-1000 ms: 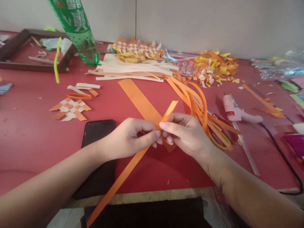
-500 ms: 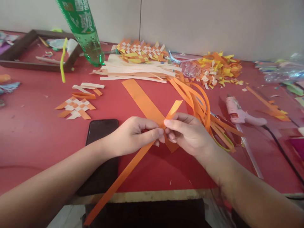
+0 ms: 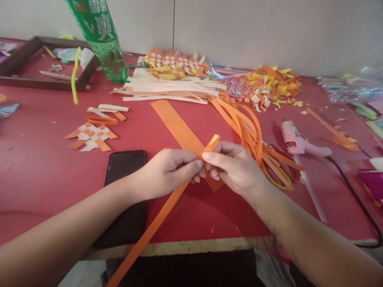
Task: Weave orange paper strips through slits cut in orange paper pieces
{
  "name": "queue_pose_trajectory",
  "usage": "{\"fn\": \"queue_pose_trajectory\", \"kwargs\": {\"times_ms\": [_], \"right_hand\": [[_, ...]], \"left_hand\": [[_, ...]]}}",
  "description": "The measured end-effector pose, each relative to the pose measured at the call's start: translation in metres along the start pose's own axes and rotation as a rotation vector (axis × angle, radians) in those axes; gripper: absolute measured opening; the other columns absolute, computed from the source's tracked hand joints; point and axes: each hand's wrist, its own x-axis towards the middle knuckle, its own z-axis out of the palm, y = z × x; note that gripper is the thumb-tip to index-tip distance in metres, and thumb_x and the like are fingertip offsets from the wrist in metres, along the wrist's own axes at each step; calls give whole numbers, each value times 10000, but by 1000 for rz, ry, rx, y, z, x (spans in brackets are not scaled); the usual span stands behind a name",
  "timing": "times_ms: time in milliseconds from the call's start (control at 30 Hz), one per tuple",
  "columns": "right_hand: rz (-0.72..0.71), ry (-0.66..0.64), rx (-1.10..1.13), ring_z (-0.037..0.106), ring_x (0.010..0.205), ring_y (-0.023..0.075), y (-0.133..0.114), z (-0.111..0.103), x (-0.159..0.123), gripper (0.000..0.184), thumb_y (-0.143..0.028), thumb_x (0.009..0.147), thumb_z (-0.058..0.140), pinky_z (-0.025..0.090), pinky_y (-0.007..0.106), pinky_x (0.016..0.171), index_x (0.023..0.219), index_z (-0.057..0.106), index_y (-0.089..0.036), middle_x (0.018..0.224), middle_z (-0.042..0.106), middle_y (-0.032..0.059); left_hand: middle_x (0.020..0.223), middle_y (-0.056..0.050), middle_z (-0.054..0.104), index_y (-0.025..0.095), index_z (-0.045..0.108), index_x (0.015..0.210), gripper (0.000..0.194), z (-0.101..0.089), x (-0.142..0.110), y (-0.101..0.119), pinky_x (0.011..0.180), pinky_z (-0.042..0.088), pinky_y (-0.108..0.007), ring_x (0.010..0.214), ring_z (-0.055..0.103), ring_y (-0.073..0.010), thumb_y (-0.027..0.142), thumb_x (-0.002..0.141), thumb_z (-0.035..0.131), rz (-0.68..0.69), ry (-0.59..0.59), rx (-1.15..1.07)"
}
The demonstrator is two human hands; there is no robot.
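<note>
Both hands meet over the red table [image 3: 44, 171], pinching one long orange paper strip [image 3: 149, 231]. My left hand [image 3: 167, 173] closes thumb and fingers on the strip; my right hand [image 3: 236, 167] pinches it just beside, fingertips touching. The strip's short end sticks up past the fingers; its long end runs down-left over the table edge. Under the hands lies a wide orange paper band [image 3: 176, 125]. A bundle of curved orange strips [image 3: 248, 127] sits right behind my right hand.
A black phone [image 3: 125, 199] lies under my left forearm. A glue gun [image 3: 299, 141] with cord and scissors lie to the right. White strips [image 3: 170, 89], woven paper pieces [image 3: 176, 63], a small woven piece [image 3: 91, 137], scraps [image 3: 269, 85], a green bottle [image 3: 101, 36], and a wooden frame [image 3: 18, 59] surround.
The strip's upper end sticking out above my fingers has grown shorter. Both hands stay pinched together at nearly the same spot.
</note>
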Motion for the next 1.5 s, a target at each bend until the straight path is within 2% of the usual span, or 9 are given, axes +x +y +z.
{"fn": "queue_pose_trajectory", "kwargs": {"times_ms": [200, 433, 633, 833, 1033, 1167, 1300, 1367, 1500], "right_hand": [[48, 44, 69, 538, 413, 64, -2, 4, 1, 226, -199, 720, 774, 394, 167, 399, 557, 621, -173, 528, 641, -32], [27, 149, 56, 518, 398, 56, -9, -1, 2, 237, -195, 709, 768, 370, 168, 393, 543, 600, -176, 525, 633, -42], [11, 96, 6, 516, 403, 64, -12, -3, 1, 226, -200, 694, 776, 364, 180, 394, 542, 610, -182, 529, 643, -33], [43, 55, -90, 509, 415, 55, -8, -1, -1, 238, -230, 737, 774, 368, 171, 404, 580, 604, -175, 522, 614, -44], [-53, 194, -75, 500, 430, 48, -9, -2, 3, 152, -182, 785, 694, 366, 174, 415, 635, 671, -183, 559, 608, -34], [-86, 280, -13, 494, 449, 53, -10, -3, 7, 150, -183, 795, 665, 350, 180, 412, 647, 689, -180, 584, 599, -20], [-82, 270, -44, 503, 469, 59, -8, -4, 6, 135, -207, 808, 670, 354, 183, 421, 677, 696, -184, 604, 603, -18], [-86, 261, -103, 515, 489, 63, -7, -4, 5, 121, -230, 812, 689, 364, 182, 430, 698, 693, -189, 621, 614, -19], [-79, 195, -268, 525, 529, 62, -5, -4, 1, 124, -320, 806, 743, 396, 178, 471, 781, 693, -209, 662, 622, -33]], "left_hand": [[796, -4, 708, 148, 670, 841, 260, 0, 0, 1, 699, 501, -149, 737, 653, -77, 246, 985, 477, 6, -8, -33], [738, -11, 708, 137, 672, 746, 300, -1, -1, 3, 677, 493, -176, 698, 643, -95, 265, 961, 507, -94, 28, -4], [784, -27, 722, 133, 685, 789, 267, 0, -2, 1, 693, 499, -200, 740, 652, -117, 286, 944, 530, -105, 12, -37], [796, 5, 650, 150, 633, 848, 122, 0, 1, 0, 697, 471, -205, 732, 581, -99, 262, 893, 614, -10, 153, -11], [699, 40, 578, 156, 612, 786, 124, -1, 3, 0, 596, 430, -169, 631, 516, -64, 243, 870, 641, -53, 164, -39], [678, 51, 569, 168, 607, 818, 153, -1, 5, -2, 484, 427, -162, 512, 517, -49, 298, 845, 683, -154, 333, -166], [712, 45, 611, 167, 574, 819, 166, -4, 8, -5, 579, 535, -177, 559, 622, -66, 251, 816, 717, -154, 562, -383], [708, 43, 627, 163, 566, 813, 166, -5, 9, -5, 596, 550, -175, 587, 656, -76, 216, 804, 724, -158, 623, -457], [733, 19, 677, 150, 570, 804, 171, -5, 8, -2, 604, 564, -175, 654, 707, -106, 211, 799, 730, -217, 534, -499]]}}
